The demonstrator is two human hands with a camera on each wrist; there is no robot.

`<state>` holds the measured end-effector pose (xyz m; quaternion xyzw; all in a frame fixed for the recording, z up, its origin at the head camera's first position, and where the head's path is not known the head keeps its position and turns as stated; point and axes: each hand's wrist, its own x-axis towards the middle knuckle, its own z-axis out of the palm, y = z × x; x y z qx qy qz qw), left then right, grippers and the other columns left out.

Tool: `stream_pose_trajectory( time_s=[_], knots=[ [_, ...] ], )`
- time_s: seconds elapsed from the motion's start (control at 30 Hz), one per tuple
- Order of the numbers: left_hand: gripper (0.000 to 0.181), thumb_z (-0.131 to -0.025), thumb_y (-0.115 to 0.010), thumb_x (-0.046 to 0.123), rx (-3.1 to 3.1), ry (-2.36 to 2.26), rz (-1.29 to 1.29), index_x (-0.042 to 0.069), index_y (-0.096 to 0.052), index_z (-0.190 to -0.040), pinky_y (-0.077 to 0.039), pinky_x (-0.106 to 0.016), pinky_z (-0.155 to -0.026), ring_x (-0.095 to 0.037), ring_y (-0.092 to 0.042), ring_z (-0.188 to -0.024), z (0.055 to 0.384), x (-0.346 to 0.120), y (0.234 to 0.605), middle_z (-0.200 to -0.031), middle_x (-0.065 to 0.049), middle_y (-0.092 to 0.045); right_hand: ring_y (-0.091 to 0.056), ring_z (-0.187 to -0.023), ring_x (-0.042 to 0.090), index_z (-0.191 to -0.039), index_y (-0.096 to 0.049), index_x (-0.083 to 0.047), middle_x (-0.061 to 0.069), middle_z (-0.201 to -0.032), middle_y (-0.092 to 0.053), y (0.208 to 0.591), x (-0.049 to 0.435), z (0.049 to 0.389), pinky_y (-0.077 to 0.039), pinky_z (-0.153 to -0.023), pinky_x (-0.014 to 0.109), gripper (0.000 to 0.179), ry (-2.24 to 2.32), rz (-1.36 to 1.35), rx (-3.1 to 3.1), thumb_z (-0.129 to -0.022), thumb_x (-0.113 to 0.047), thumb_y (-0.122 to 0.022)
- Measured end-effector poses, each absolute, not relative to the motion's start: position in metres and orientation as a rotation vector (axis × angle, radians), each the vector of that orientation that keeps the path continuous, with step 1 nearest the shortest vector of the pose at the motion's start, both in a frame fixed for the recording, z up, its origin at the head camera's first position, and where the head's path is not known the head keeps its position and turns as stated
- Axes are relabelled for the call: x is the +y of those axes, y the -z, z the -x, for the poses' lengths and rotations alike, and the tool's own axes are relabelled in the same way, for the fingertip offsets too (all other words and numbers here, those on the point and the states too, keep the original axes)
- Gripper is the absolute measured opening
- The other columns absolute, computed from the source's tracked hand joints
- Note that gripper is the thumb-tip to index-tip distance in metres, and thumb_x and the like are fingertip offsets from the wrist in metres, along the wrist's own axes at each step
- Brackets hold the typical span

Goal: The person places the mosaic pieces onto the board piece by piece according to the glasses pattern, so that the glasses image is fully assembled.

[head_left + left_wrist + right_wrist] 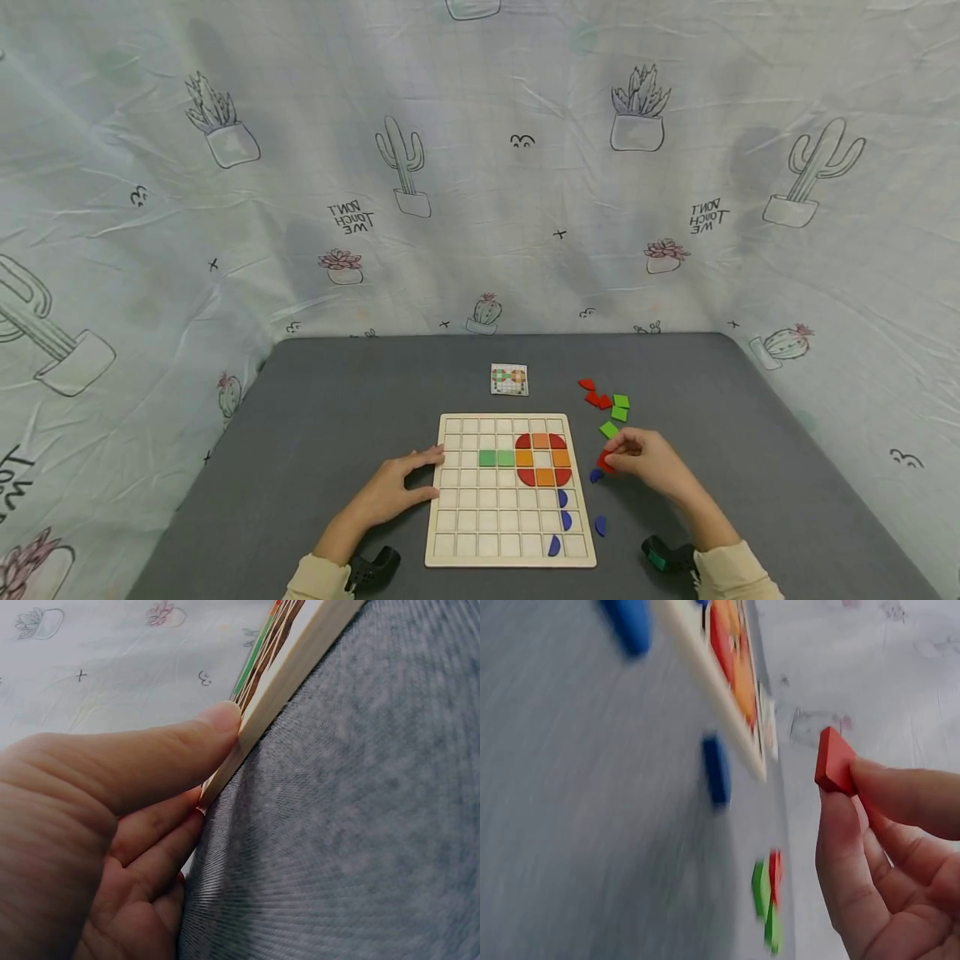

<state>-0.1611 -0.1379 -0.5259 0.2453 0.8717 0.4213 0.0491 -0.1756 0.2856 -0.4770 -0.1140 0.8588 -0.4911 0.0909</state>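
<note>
My right hand (647, 458) pinches a red piece (835, 761) between thumb and fingertips, just off the right side of a wooden grid board (487, 522). Against the board's left edge rest the thumb and fingers of my left hand (390, 490), fairly straight. On the board, red rounded corner pieces (527, 477) and orange squares (542, 441) form a ring at the upper right. Two green squares (487, 458) join it on the left. Several blue half-round pieces (566, 520) lie in the lower right cells.
Loose blue half-rounds (601, 525) lie right of the board, one close below the right hand. Farther back are loose red pieces (592, 398) and green squares (619, 413). A small pattern card (509, 379) lies behind the board on the grey table (360, 392).
</note>
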Motion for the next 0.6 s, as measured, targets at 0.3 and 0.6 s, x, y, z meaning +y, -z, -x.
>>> stream_pose_trajectory(
  time_s=[0.3, 0.6],
  knots=[
    [0.058, -0.083, -0.070, 0.037, 2.656, -1.270, -0.737, 0.011, -0.057, -0.132, -0.027, -0.052, -0.115, -0.033, -0.040, -0.135, 0.161, -0.138, 0.525, -0.144, -0.006, -0.047, -0.062, -0.073, 0.020, -0.090, -0.064, -0.002, 0.005, -0.079, -0.063, 0.471, 0.217, 0.198, -0.059, -0.067, 0.037, 0.008, 1.490, 0.371, 2.528, -0.086, -0.008, -0.068],
    [0.057, -0.083, -0.070, 0.037, 2.663, -1.261, -0.745, 0.012, -0.056, -0.133, -0.028, -0.052, -0.115, -0.032, -0.041, -0.135, 0.161, -0.139, 0.526, -0.144, -0.005, -0.047, -0.060, -0.065, 0.017, -0.083, -0.067, -0.006, 0.003, -0.075, -0.064, 0.471, 0.158, 0.221, -0.056, -0.059, 0.026, 0.004, 1.424, 0.355, 2.532, -0.084, -0.008, -0.070]
  ],
)
